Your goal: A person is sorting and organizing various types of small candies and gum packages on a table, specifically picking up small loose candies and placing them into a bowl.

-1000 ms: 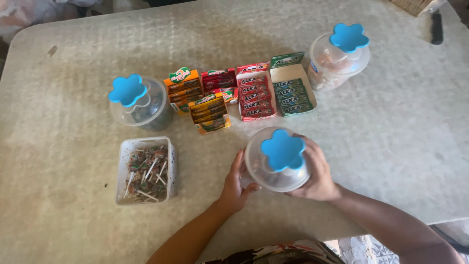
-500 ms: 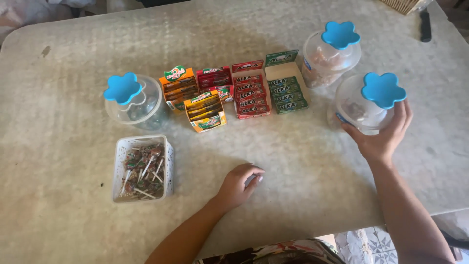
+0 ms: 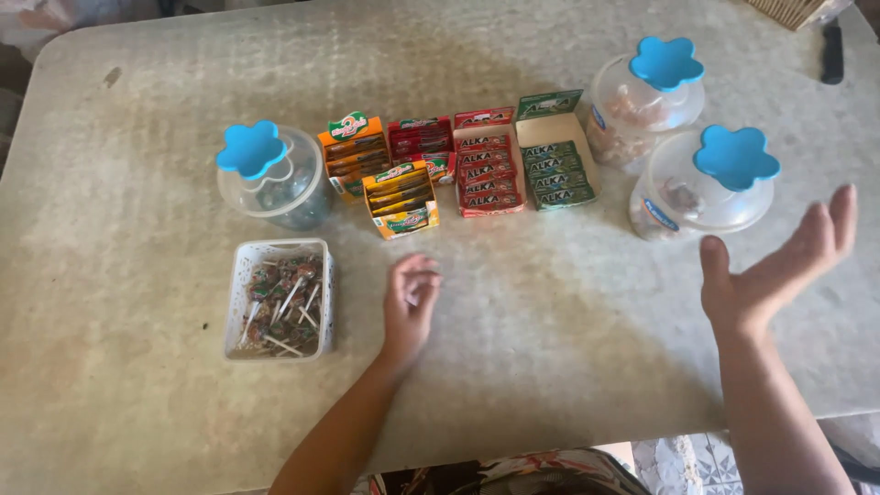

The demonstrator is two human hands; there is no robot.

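Right hand (image 3: 779,266) just let go, fingers spread, empty; clear plastic jar with blue flower lid (image 3: 701,188) now parked beside its twin (image 3: 642,96). Left hand (image 3: 410,298) loosely curled, resting on speckled bench (image 3: 550,321).

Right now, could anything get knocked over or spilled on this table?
Maybe. The open right hand is apart from the nearest jar but close; a careless swing might tip it against the second jar. The left hand rests near the lidless lollipop tub, so a bump could scatter lollipops.

right hand (image 3: 775,266) released jar (image 3: 701,188), opened
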